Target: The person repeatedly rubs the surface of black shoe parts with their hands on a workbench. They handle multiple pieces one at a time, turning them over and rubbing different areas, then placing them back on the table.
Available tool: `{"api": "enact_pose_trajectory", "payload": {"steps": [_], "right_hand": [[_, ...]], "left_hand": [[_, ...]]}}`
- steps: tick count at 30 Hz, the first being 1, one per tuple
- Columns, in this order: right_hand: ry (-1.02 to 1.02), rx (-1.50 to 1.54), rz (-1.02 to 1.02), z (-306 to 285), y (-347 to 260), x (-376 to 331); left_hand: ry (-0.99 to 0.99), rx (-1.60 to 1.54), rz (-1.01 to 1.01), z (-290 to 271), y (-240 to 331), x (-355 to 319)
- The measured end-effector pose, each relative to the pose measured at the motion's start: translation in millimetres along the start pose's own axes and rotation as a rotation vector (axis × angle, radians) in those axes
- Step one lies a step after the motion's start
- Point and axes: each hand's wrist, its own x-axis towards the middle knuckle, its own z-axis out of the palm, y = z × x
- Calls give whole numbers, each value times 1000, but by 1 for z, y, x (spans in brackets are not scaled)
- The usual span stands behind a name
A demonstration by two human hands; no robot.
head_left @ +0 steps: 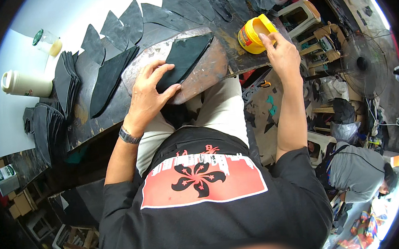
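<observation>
1. The left hand (149,88) is laid over the near edge of a black pointed piece (188,54), its fingers spread and loosely curved; the piece seems to be steadied rather than pinched.
2. The right hand (282,53) is held at the rim of an open yellow tub (249,37), upper right of centre, with thumb and fingertips bent toward the mouth. Whether the rim or something inside is gripped cannot be told.
3. The black piece is placed at upper centre, on a worn, rounded board (205,76) that juts over the near edge of the bench (83,124). Its tip is pointed to the upper right; layers appear to be stacked along its lower edge.
4. By its look, the material can be judged light, thin and flexible, like leather or a coated sheet, hardly fragile but likely to slide if layered. It is best held flat under spread fingers, or taken by the edge. The tub, apparently of plastic, would be better steadied by its wall than by its rim.
5. Left of the board, a long black stack (110,84) is laid; farther left, a fanned stack (66,80) is seen. Single dark pieces (131,21) are spread along the top.
6. At upper left, a green-lidded jar (47,42) and a cream mug (28,84) are seen.
7. At right, a fan (362,64) is seen, with a co-worker (355,172) bent over below it.
</observation>
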Motion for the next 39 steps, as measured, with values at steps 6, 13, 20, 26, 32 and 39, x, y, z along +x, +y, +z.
{"api": "enact_pose_trajectory", "payload": {"steps": [6,13,20,26,32,39], "right_hand": [[19,-211,-51,-10,-22,-39],[231,308,-570,-27,-50,-47],[-93,188,-452,108,-75,-15],[-21,97,-410,126,-73,-26],[-30,177,-673,99,-97,-76],[34,-259,-508,100,-68,-5]], "left_hand": [[15,12,31,4,0,1],[21,32,48,3,-1,2],[13,65,44,2,-3,3],[-34,70,73,-5,-6,5],[-16,12,75,-3,-11,6],[-39,27,115,-8,-12,5]]}}
